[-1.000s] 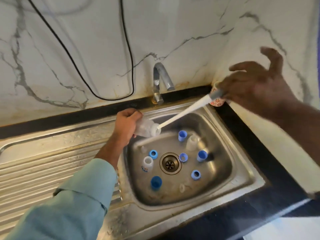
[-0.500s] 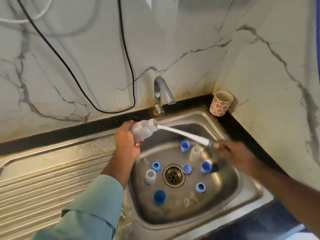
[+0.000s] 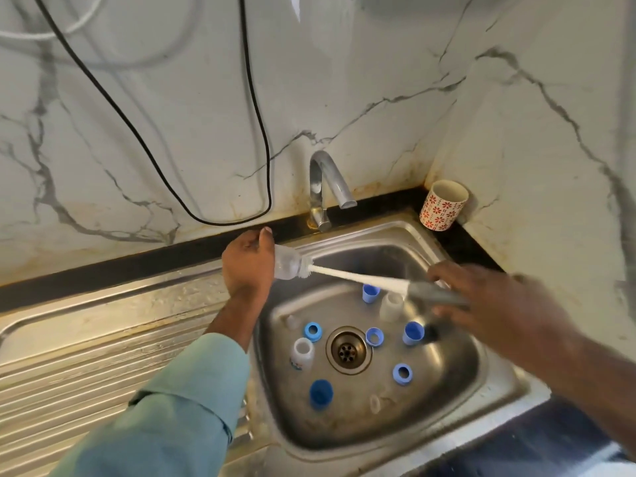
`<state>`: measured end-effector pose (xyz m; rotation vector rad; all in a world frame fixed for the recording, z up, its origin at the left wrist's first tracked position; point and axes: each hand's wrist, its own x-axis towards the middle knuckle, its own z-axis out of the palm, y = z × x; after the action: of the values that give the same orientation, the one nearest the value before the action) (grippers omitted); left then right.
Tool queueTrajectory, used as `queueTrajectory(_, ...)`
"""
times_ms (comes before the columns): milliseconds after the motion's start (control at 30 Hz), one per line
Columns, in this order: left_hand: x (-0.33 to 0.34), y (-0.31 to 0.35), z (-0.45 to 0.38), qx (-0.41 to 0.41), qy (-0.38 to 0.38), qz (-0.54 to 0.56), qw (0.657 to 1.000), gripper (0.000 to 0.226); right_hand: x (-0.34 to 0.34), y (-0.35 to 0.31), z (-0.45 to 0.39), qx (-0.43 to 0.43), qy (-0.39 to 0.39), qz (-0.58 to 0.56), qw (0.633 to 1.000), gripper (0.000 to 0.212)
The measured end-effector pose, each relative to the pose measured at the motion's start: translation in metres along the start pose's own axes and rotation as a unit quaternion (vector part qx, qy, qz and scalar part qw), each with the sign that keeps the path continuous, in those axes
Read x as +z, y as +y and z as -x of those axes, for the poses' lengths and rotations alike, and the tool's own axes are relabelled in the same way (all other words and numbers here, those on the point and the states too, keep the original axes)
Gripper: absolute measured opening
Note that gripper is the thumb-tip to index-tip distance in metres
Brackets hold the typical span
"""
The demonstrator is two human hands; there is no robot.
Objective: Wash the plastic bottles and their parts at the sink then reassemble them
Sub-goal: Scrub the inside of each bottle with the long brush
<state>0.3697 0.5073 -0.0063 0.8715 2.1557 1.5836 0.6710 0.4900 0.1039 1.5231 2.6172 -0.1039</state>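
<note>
Over the sink (image 3: 457,438), my left hand (image 3: 246,266) wraps the clear bottle (image 3: 287,266): light, thin-walled, probably slippery, best held mid-body. My right hand (image 3: 481,297), fingers clamped, holds the brush (image 3: 364,279) by its grey handle.

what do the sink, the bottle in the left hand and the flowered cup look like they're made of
Sink: stainless steel by the look, brushed grey metal with dull reflections and some staining.
Bottle: clear plastic, probably; the left hand shows faintly through its thin wall.
Flowered cup: likely glazed ceramic, a cream body with a red flower print, though printed paper or plastic cannot be ruled out.
</note>
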Motion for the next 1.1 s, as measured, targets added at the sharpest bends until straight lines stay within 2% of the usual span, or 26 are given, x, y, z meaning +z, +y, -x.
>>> queueTrajectory(33, -0.003, -0.001, 0.0, -0.006, -0.017, 0.006, 1.0, 0.02, -0.004, 0.013, -0.009, -0.076, 0.109, 0.081, 0.988, 0.033)
queueTrajectory(100, -0.009, 0.0, -0.001, -0.006, -0.054, 0.038, 0.998, 0.022, -0.009, 0.042, -0.027, -0.195, 0.297, 0.103, 0.929, 0.03)
queueTrajectory(133, -0.012, 0.001, -0.001, 0.0, -0.073, 0.052, 0.996, 0.024, -0.014, 0.055, -0.037, -0.223, 0.356, 0.118, 0.9, 0.027)
queueTrajectory(200, -0.019, 0.006, -0.001, 0.012, -0.104, 0.08, 0.991, 0.026, -0.014, 0.079, -0.058, -0.229, 0.379, 0.162, 0.882, 0.025)
queueTrajectory(267, -0.025, 0.017, 0.0, -0.012, -0.127, 0.16, 0.979, 0.023, -0.011, 0.093, -0.072, -0.234, 0.329, 0.103, 0.909, 0.032)
queueTrajectory(300, -0.027, 0.022, 0.0, -0.043, -0.134, 0.226, 0.964, 0.022, -0.006, 0.094, -0.074, -0.214, 0.276, 0.026, 0.937, 0.037)
queueTrajectory(333, -0.029, 0.027, -0.001, -0.077, -0.135, 0.29, 0.944, 0.022, 0.004, 0.089, -0.073, -0.166, 0.208, -0.081, 0.961, 0.039)
queueTrajectory(367, -0.03, 0.032, -0.001, -0.107, -0.124, 0.34, 0.926, 0.022, 0.013, 0.078, -0.067, -0.085, 0.128, -0.205, 0.967, 0.034)
queueTrajectory(400, -0.03, 0.035, -0.003, -0.137, -0.098, 0.374, 0.912, 0.022, 0.027, 0.067, -0.06, -0.001, 0.047, -0.329, 0.943, 0.028)
queueTrajectory(467, -0.026, 0.037, -0.009, -0.188, -0.022, 0.4, 0.897, 0.02, 0.061, 0.035, -0.038, 0.127, -0.103, -0.511, 0.844, 0.027)
queueTrajectory(533, -0.021, 0.032, -0.016, -0.205, 0.047, 0.368, 0.906, 0.02, 0.086, -0.005, -0.007, 0.186, -0.192, -0.604, 0.75, 0.046)
queueTrajectory(567, -0.019, 0.029, -0.018, -0.191, 0.074, 0.338, 0.919, 0.021, 0.092, -0.022, 0.007, 0.202, -0.215, -0.631, 0.718, 0.051)
queueTrajectory(600, -0.019, 0.022, -0.02, -0.161, 0.099, 0.295, 0.937, 0.022, 0.091, -0.036, 0.014, 0.213, -0.228, -0.639, 0.703, 0.053)
queueTrajectory(633, -0.018, 0.017, -0.021, -0.123, 0.114, 0.244, 0.955, 0.022, 0.086, -0.046, 0.018, 0.222, -0.234, -0.627, 0.709, 0.053)
queueTrajectory(667, -0.018, 0.01, -0.019, -0.086, 0.118, 0.189, 0.971, 0.021, 0.076, -0.051, 0.018, 0.233, -0.233, -0.596, 0.733, 0.051)
queueTrajectory(733, -0.018, -0.001, -0.018, -0.028, 0.111, 0.101, 0.988, 0.023, 0.048, -0.048, 0.013, 0.222, -0.214, -0.512, 0.802, 0.037)
queueTrajectory(767, -0.018, -0.006, -0.018, -0.01, 0.104, 0.075, 0.992, 0.027, 0.033, -0.043, 0.009, 0.189, -0.187, -0.443, 0.856, 0.029)
queueTrajectory(833, -0.017, -0.012, -0.019, 0.006, 0.081, 0.04, 0.996, 0.035, 0.007, -0.032, -0.001, 0.075, -0.111, -0.193, 0.972, 0.026)
queueTrajectory(867, -0.016, -0.012, -0.017, 0.013, 0.067, 0.029, 0.997, 0.035, -0.004, -0.029, -0.007, 0.024, -0.062, -0.049, 0.997, 0.029)
queueTrajectory(900, -0.016, -0.01, -0.016, 0.025, 0.056, 0.028, 0.998, 0.031, -0.01, -0.026, -0.013, -0.015, -0.012, 0.056, 0.998, 0.032)
queueTrajectory(933, -0.017, -0.006, -0.014, 0.031, 0.055, 0.042, 0.997, 0.022, -0.013, -0.023, -0.019, -0.037, 0.028, 0.106, 0.993, 0.034)
queueTrajectory(967, -0.018, 0.0, -0.012, 0.029, 0.071, 0.078, 0.994, 0.013, -0.011, -0.02, -0.023, -0.045, 0.053, 0.115, 0.991, 0.036)
queueTrajectory(1000, -0.02, 0.004, -0.013, -0.005, 0.103, 0.13, 0.986, 0.019, -0.006, -0.015, -0.026, -0.047, 0.069, 0.098, 0.992, 0.038)
queueTrajectory(1033, -0.022, 0.009, -0.015, -0.066, 0.144, 0.209, 0.965, 0.033, 0.001, -0.012, -0.027, -0.045, 0.073, 0.056, 0.995, 0.041)
queueTrajectory(1100, -0.024, 0.01, -0.023, -0.24, 0.169, 0.361, 0.885, 0.052, 0.026, -0.012, -0.024, -0.052, 0.063, -0.044, 0.996, 0.048)
